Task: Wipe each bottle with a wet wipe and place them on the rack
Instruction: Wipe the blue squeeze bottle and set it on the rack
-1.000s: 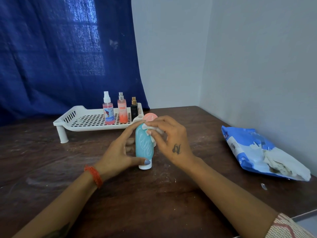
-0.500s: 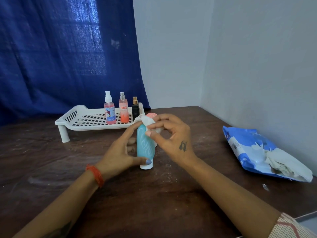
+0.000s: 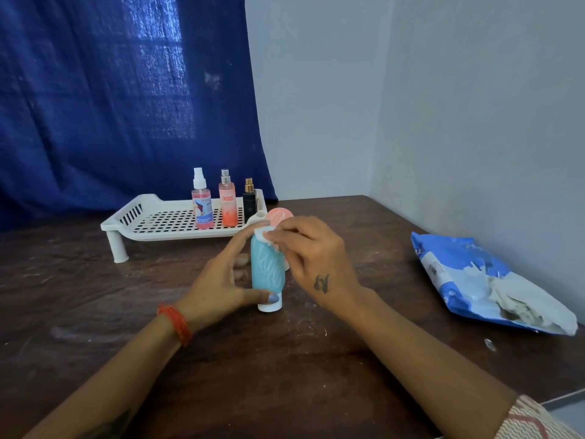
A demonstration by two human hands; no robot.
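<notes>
— Biggest things first?
— Dark brown wooden table (image 3: 285, 375) across the whole near field, scuffed with pale smears. Deep blue curtain (image 3: 110, 106) hanging at far left, pale grey wall at right.
— And on the table?
— Far left of centre, white perforated plastic rack on short legs (image 3: 152, 221). At the right edge, crumpled blue-and-white wet-wipe packet (image 3: 468, 280), open at its near end with white wipes showing.
— On the rack?
— Three upright at its right end: pink spray bottle with white nozzle (image 3: 201, 207), orange-pink mist bottle with silver cap (image 3: 228, 201), small black bottle with gold collar (image 3: 249, 199).
— The one being wiped?
— Teal soft tube bottle (image 3: 267, 270), standing cap-down on its white cap at table centre, near of the rack, not on it. Just behind, partly hidden, a salmon-pink tube (image 3: 278, 217).
— Hands?
— Left hand (image 3: 221, 280) curled round the teal tube, thumb near the cap. Right hand (image 3: 316, 255) pinching a small white wet wipe (image 3: 263, 232) against the tube's top.
</notes>
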